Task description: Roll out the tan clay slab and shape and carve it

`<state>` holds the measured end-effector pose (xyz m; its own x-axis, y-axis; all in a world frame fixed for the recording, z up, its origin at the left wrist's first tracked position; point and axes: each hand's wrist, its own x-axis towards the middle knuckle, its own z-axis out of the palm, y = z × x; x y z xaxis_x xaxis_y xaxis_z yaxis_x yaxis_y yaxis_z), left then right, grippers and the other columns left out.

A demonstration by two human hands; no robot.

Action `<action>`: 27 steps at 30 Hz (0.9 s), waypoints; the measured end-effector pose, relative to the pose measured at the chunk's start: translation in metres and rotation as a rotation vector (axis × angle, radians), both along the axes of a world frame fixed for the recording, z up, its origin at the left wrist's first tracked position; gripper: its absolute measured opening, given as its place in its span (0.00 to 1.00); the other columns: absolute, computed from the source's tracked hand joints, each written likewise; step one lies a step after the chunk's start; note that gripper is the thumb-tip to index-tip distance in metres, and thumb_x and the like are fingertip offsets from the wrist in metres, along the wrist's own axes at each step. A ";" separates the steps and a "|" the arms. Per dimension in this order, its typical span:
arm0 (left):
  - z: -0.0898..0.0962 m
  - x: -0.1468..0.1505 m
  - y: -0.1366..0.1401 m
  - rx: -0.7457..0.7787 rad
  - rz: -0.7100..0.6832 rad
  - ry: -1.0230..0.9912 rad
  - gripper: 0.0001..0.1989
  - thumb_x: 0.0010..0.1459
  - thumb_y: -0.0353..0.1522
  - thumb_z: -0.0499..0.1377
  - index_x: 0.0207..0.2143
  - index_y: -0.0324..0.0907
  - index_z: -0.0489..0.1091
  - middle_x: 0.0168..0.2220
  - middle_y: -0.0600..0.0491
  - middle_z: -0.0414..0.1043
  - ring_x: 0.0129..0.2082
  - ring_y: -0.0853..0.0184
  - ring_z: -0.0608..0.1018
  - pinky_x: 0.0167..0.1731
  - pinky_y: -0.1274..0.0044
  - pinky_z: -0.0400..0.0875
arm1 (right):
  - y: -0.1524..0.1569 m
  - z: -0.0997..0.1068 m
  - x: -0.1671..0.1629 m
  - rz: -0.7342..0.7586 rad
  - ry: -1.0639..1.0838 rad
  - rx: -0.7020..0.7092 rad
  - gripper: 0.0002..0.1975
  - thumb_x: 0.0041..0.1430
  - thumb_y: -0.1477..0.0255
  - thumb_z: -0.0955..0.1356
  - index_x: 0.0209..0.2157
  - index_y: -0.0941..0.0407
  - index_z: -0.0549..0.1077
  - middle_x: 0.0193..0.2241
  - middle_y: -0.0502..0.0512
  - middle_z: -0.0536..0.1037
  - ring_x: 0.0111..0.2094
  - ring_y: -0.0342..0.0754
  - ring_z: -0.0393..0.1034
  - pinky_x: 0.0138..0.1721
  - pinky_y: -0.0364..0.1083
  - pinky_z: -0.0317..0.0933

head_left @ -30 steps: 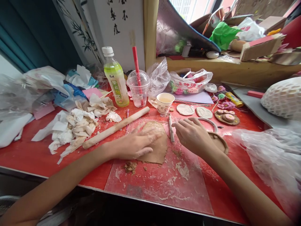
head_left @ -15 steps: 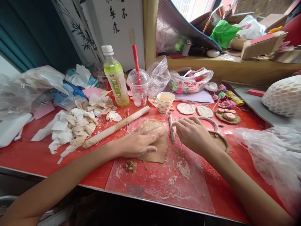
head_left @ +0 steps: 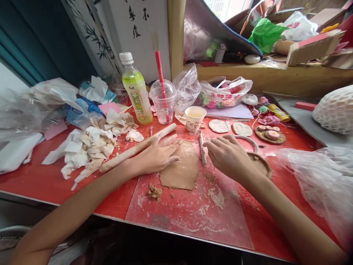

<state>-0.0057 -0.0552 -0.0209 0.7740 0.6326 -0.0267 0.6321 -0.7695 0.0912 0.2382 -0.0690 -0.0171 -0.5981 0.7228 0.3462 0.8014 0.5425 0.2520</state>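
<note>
A flat slab of brown clay with a wet sheen lies on a clear plastic sheet. My left hand is open, its fingers spread across the slab's upper left edge and towards the wooden rolling pin. My right hand is closed, with curled fingers, right of the slab; whatever it may hold is hidden. Beside it, apart from the fingertips, lies a clay-smeared stick. Partly behind my right wrist is a round clay piece with a raised rim. Crumbled clay sits below the slab.
Behind the slab stand a paper cup of cloudy liquid, a plastic cup with a red-handled brush and a drink bottle. Crumpled tissues lie left. Clay discs and a plastic bag are on the right.
My left hand has slid left and slightly up, its fingers now spread, uncovering more of the slab. My right hand stays nearly in place. The view has shifted slightly.
</note>
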 end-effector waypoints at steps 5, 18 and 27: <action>0.003 0.009 -0.009 -0.088 -0.234 0.034 0.26 0.65 0.41 0.38 0.62 0.40 0.45 0.63 0.52 0.48 0.64 0.67 0.45 0.61 0.73 0.37 | 0.000 0.001 -0.001 0.012 -0.006 0.006 0.09 0.56 0.80 0.59 0.26 0.57 0.67 0.25 0.53 0.72 0.28 0.47 0.61 0.37 0.46 0.47; 0.005 0.017 -0.009 -0.075 -0.235 0.049 0.26 0.65 0.41 0.38 0.63 0.43 0.40 0.64 0.54 0.44 0.65 0.67 0.40 0.61 0.68 0.34 | -0.002 0.002 -0.001 -0.016 -0.041 -0.013 0.09 0.57 0.79 0.59 0.27 0.57 0.68 0.25 0.53 0.72 0.29 0.48 0.63 0.39 0.47 0.47; 0.003 0.017 0.001 -0.038 -0.185 0.032 0.25 0.65 0.40 0.39 0.62 0.42 0.45 0.64 0.54 0.45 0.65 0.69 0.43 0.61 0.72 0.38 | -0.003 0.003 -0.002 -0.015 -0.024 0.007 0.10 0.58 0.78 0.59 0.29 0.57 0.70 0.25 0.52 0.72 0.30 0.48 0.65 0.40 0.47 0.49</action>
